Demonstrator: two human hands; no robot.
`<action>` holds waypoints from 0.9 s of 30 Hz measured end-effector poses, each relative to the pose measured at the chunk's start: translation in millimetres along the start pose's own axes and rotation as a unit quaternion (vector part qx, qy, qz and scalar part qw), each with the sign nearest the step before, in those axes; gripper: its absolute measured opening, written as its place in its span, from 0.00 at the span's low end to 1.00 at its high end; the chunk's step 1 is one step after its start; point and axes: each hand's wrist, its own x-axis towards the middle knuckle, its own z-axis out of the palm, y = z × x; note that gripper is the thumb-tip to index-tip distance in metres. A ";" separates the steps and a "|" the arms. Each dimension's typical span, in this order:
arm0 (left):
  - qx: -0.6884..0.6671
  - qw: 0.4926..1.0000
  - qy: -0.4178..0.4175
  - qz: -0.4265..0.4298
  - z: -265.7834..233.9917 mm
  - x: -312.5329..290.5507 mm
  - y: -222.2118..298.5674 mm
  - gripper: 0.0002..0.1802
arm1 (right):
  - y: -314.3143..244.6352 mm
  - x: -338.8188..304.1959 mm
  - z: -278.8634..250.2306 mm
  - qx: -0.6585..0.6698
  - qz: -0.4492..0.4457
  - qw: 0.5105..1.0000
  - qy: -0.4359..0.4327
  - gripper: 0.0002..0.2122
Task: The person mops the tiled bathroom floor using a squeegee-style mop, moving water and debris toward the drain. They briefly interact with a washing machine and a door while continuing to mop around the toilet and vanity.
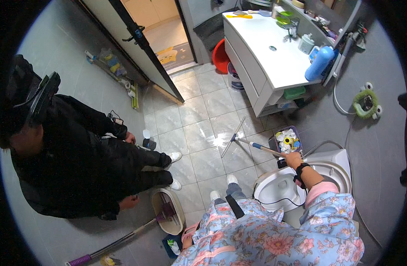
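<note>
My right hand (294,160) is closed around the pole of a floor squeegee (259,146), and a dark strap circles that wrist. The squeegee's long thin blade rests on the shiny grey floor tiles, ahead of my white shoes. At the lower edge my left hand (187,240) shows only in part, low beside my flowered smock, next to something pink; its fingers are hidden. Close to my right forearm stands the toilet (279,188), its lid and seat raised.
A person in black (88,155) stands at the left. Near them are a beige bucket (180,217) and a purple-ended mop (137,231). A filled waste bin (288,141) stands by the toilet. Farther off are a white vanity (252,37), a red basin (220,56) and an open door (145,48).
</note>
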 end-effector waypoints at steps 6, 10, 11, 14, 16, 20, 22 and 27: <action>-0.205 0.978 -0.013 -0.020 -3.8 38.9 -9.1 0.16 | -65.4 -31.6 1.2 0.151 -0.058 0.986 -0.037 0.23; -0.149 0.985 -0.081 0.020 -17.7 62.2 -15.0 0.18 | -108.5 -46.8 -8.2 0.308 -0.035 0.949 -0.046 0.21; -0.162 0.985 -0.053 0.021 -17.1 64.2 -16.5 0.18 | -115.6 -54.0 -9.6 0.362 -0.005 0.929 -0.074 0.21; -0.180 0.983 -0.002 0.022 -13.5 71.5 -23.0 0.20 | -144.9 -77.5 -6.2 0.433 0.039 0.897 -0.078 0.19; -0.161 0.987 -0.017 0.021 -12.8 76.4 -30.9 0.19 | -161.8 -94.2 -0.2 0.474 0.051 0.877 -0.058 0.17; -0.126 0.991 -0.043 0.013 -8.8 76.7 -56.0 0.19 | -180.8 -120.6 12.5 0.571 0.098 0.811 -0.076 0.15; -0.118 0.992 -0.048 0.014 -5.3 79.7 -65.4 0.20 | -185.7 -133.1 18.6 0.571 0.101 0.812 -0.066 0.15; -0.119 0.991 -0.061 0.014 1.6 81.1 -76.6 0.20 | -196.7 -172.3 37.8 0.589 0.140 0.792 -0.077 0.14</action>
